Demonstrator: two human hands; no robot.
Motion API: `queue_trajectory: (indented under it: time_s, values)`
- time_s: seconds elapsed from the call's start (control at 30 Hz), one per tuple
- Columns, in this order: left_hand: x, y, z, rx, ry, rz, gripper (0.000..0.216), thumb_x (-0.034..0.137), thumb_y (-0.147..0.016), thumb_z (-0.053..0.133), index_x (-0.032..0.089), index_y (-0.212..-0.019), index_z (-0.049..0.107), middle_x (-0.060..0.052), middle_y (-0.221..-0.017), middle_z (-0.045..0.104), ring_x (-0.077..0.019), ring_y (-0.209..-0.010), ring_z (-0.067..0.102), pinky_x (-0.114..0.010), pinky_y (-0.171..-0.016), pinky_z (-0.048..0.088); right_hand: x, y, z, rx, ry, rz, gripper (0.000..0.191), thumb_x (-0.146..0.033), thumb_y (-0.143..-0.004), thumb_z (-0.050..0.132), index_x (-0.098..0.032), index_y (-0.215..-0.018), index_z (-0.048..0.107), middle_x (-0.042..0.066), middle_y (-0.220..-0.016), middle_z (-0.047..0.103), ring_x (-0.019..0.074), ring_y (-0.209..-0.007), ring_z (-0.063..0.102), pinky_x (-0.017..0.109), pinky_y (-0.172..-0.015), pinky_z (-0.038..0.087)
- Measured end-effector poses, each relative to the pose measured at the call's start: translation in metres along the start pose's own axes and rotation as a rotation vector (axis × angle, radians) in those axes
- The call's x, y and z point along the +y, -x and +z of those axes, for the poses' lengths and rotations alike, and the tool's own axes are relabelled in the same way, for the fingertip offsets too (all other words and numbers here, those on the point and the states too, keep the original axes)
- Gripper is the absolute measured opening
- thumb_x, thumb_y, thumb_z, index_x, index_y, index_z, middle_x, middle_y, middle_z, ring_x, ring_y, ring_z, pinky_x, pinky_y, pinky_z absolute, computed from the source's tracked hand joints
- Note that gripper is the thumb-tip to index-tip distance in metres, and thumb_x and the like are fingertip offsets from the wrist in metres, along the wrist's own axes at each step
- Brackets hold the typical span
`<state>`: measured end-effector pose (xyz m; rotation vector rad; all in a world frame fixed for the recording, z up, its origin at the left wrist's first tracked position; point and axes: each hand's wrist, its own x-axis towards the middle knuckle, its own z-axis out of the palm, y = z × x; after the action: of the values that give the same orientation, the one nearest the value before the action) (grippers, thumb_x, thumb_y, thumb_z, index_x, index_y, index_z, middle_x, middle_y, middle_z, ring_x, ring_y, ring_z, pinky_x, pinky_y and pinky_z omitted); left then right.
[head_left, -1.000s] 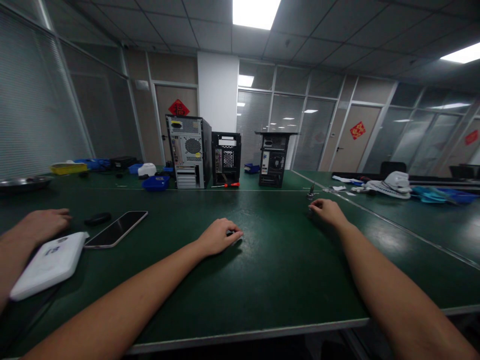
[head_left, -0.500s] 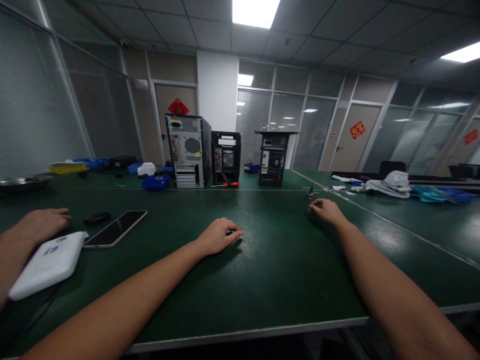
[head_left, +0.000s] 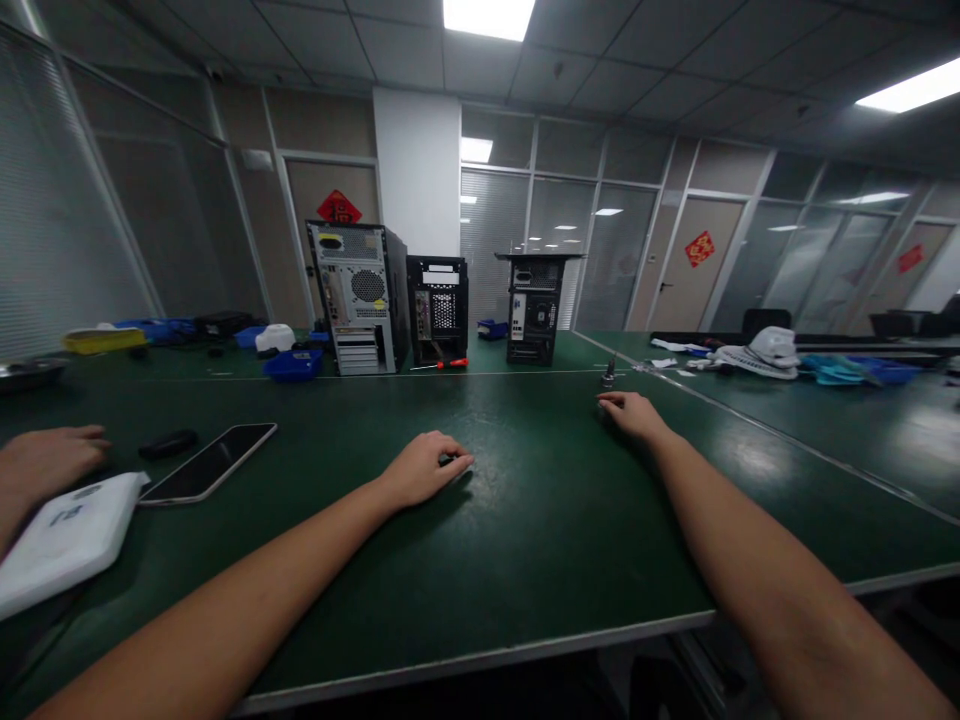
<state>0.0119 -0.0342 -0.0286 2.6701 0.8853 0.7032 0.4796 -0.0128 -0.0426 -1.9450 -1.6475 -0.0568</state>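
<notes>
My left hand rests low over the green table, thumb and fingers closed round a small dark thing that is mostly hidden. Further right and farther out, my right hand has its fingertips pinched together near the tabletop; whatever they hold is too small to name. Just beyond those fingertips stands a small upright dark metal piece, apart from the hand.
Three computer cases, a tall silver-backed one, a black one and another black one, stand at the back. A screwdriver lies before them. At left are a phone, a white box and another person's hand.
The whole view has shifted, so things appear further left. My right hand's fingertips now look closer to the upright metal piece; my left hand keeps its closed shape.
</notes>
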Motion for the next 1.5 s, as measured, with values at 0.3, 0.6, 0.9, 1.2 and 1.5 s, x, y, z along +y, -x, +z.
queue_trajectory:
  time_s: [0.3,0.6,0.9,1.2,1.5]
  values:
    - [0.004,0.0,-0.003,-0.012,-0.006,-0.015,0.03,0.04,-0.096,0.055,0.021,-0.098,0.078,-0.005,-0.096,0.076,-0.0203,-0.091,0.063,-0.029,-0.082,0.046,-0.013,0.002,0.007,-0.07,0.087,-0.131,0.046,-0.029,-0.088,0.064,-0.02,-0.133,0.064,0.011,-0.12,0.07,0.0255,-0.111,0.064,0.036,-0.1,0.047]
    - [0.002,0.001,-0.003,0.016,-0.028,-0.016,0.03,0.04,-0.097,0.055,0.02,-0.098,0.078,-0.005,-0.097,0.077,-0.0205,-0.091,0.064,-0.03,-0.084,0.045,-0.135,0.038,0.02,-0.156,0.02,-0.599,0.05,-0.031,-0.1,0.043,-0.023,-0.149,0.045,0.012,-0.122,0.058,0.0229,-0.105,0.061,0.035,-0.096,0.048]
    - [-0.001,0.001,0.001,0.037,-0.053,-0.009,0.03,0.038,-0.098,0.052,0.019,-0.091,0.075,-0.006,-0.093,0.075,-0.0211,-0.089,0.064,-0.029,-0.08,0.045,-0.23,0.099,0.042,-0.314,-0.03,-1.023,0.066,-0.025,-0.098,0.048,-0.019,-0.158,0.021,0.015,-0.127,0.06,0.0252,-0.114,0.058,0.04,-0.098,0.047]
    - [-0.004,0.001,0.003,0.078,-0.064,-0.032,0.024,0.036,-0.096,0.054,0.019,-0.092,0.071,-0.006,-0.092,0.072,-0.0216,-0.087,0.064,-0.03,-0.078,0.046,-0.227,0.094,0.043,-0.219,0.124,-0.993,0.07,-0.011,-0.089,0.049,-0.014,-0.155,0.024,0.018,-0.129,0.056,0.0279,-0.113,0.056,0.044,-0.096,0.045]
    - [-0.001,0.001,0.004,0.091,-0.022,-0.011,0.012,0.029,-0.088,0.064,0.02,-0.093,0.07,-0.003,-0.093,0.072,-0.0205,-0.089,0.064,-0.03,-0.079,0.046,-0.235,0.102,0.03,-0.169,0.085,-0.987,0.028,-0.023,-0.089,0.057,-0.016,-0.115,0.053,0.011,-0.108,0.059,0.0243,-0.1,0.053,0.037,-0.088,0.041]
